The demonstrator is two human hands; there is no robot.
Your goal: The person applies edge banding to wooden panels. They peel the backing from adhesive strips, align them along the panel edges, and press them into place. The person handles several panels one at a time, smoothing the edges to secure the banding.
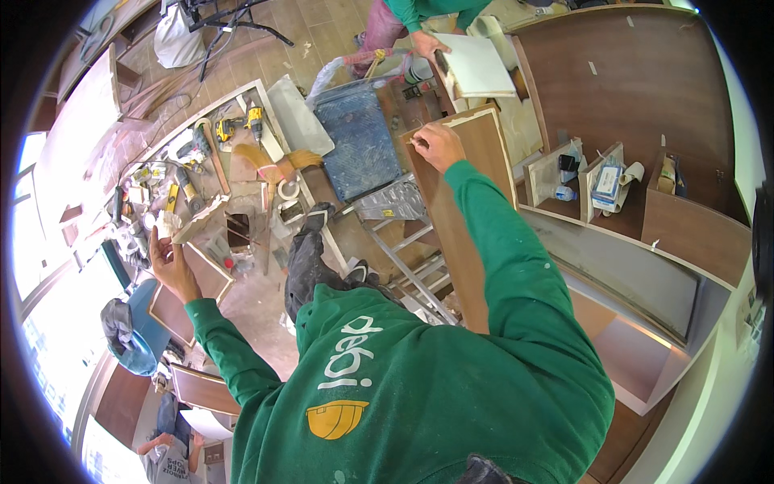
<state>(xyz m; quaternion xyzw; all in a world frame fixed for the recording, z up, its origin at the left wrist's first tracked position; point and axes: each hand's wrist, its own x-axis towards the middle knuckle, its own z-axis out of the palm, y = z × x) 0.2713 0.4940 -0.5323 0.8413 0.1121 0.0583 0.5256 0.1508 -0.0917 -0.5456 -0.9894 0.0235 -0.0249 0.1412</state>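
Out to the left, my left hand (171, 268) is raised with its fingers up against a crumpled whitish wad (167, 223), seemingly gripping it. My right hand (442, 148) is closed in a pinch at the upper left part of a long brown wood panel (455, 214). Something small and dark with a pale tip shows at those fingertips, too small to name. Pale edging runs along the panel's top and right side. My right forearm crosses over its right part.
Left, a cluttered work surface holds yellow-black drills (255, 121), a brush (302, 159) and a tape roll (289, 189). Ahead stand a blue plastic-wrapped platform (359, 133) and a ladder (415, 270). A co-worker's hand (427, 44) holds a white board (476, 64). Brown cabinets (693, 206) line the right.
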